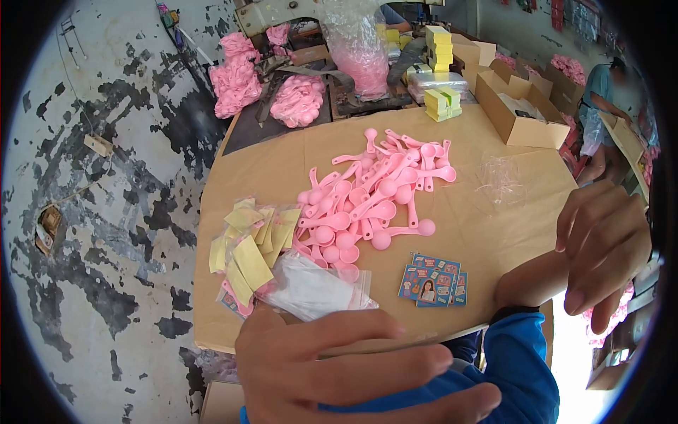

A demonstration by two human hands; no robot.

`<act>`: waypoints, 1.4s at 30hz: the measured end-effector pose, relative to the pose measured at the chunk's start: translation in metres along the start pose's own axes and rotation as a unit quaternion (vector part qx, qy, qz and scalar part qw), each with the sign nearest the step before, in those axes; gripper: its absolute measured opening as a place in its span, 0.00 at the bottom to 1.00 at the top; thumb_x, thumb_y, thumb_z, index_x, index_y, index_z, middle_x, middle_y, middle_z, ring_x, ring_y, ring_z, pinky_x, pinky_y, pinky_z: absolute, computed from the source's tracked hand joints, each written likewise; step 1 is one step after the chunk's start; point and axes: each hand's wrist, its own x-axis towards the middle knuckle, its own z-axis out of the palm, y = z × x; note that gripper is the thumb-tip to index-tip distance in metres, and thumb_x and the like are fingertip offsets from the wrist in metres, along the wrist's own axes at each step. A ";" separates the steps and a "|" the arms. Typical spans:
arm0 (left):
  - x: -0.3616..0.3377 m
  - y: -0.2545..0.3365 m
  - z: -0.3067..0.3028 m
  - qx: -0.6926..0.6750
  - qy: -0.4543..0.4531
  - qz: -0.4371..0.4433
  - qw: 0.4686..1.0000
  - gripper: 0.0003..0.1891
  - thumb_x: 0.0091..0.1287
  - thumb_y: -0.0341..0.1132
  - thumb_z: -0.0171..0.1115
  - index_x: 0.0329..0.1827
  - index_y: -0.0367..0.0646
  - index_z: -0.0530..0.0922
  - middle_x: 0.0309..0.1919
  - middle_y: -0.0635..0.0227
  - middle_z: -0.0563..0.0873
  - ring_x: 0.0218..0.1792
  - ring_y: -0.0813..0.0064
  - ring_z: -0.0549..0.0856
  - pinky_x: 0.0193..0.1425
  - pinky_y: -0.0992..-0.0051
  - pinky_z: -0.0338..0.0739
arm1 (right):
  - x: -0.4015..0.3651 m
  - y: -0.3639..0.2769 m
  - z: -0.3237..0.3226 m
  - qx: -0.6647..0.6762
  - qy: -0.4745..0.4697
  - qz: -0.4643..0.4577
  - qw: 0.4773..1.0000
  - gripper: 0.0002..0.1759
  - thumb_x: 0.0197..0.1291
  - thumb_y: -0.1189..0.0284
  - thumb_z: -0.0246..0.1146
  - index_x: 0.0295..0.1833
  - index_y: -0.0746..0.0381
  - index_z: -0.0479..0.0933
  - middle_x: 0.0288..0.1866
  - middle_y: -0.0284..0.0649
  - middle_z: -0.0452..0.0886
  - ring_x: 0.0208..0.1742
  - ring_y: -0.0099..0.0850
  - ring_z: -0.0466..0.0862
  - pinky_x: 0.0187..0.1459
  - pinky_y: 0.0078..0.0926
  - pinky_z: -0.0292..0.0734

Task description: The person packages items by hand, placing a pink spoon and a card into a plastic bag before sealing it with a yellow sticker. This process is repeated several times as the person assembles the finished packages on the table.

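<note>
Across the bench (494, 233), pink spoons (388, 187) lie heaped beside the clear bags (314, 283). Your left hand (311, 364), fingers apart and empty, could drag those slippery bags off the edge; whether your raised, curled right hand (607, 244) grips anything, I can't tell.

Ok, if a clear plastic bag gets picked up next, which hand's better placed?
Left, probably: the left hand is spread near the clear plastic bags. The right hand is far right, beyond the blue printed cards.
</note>
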 end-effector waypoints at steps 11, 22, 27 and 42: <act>-0.001 0.110 -0.003 0.342 -0.055 -0.194 0.918 0.30 0.64 0.70 0.48 0.58 0.60 0.77 0.39 0.72 0.81 0.41 0.70 0.82 0.39 0.67 0.76 | 0.036 0.033 0.048 0.090 -0.082 0.160 0.980 0.18 0.61 0.62 0.66 0.45 0.67 0.84 0.25 0.33 0.83 0.24 0.28 0.82 0.27 0.26 0.75; -0.147 0.069 0.008 0.384 0.160 -0.383 0.825 0.14 0.59 0.37 0.66 0.45 0.41 0.85 0.50 0.55 0.84 0.51 0.54 0.81 0.55 0.57 0.74 | 0.072 0.125 0.251 -0.090 -0.153 0.299 0.938 0.25 0.63 0.50 0.60 0.50 0.62 0.80 0.34 0.48 0.82 0.40 0.41 0.84 0.42 0.40 0.76; -0.218 0.029 0.027 0.465 0.048 -0.500 0.729 0.26 0.62 0.39 0.65 0.64 0.44 0.75 0.68 0.59 0.72 0.72 0.52 0.65 0.75 0.48 0.51 | 0.075 0.128 0.259 0.013 -0.125 0.352 0.928 0.24 0.61 0.50 0.61 0.41 0.64 0.79 0.31 0.47 0.82 0.35 0.39 0.84 0.39 0.39 0.75; -0.226 0.019 0.047 0.530 0.058 -0.476 0.700 0.20 0.66 0.41 0.60 0.60 0.45 0.78 0.67 0.61 0.75 0.71 0.55 0.67 0.76 0.49 0.49 | 0.066 0.140 0.246 -0.060 -0.032 0.344 0.936 0.15 0.68 0.63 0.53 0.42 0.62 0.80 0.34 0.47 0.83 0.37 0.45 0.84 0.41 0.44 0.76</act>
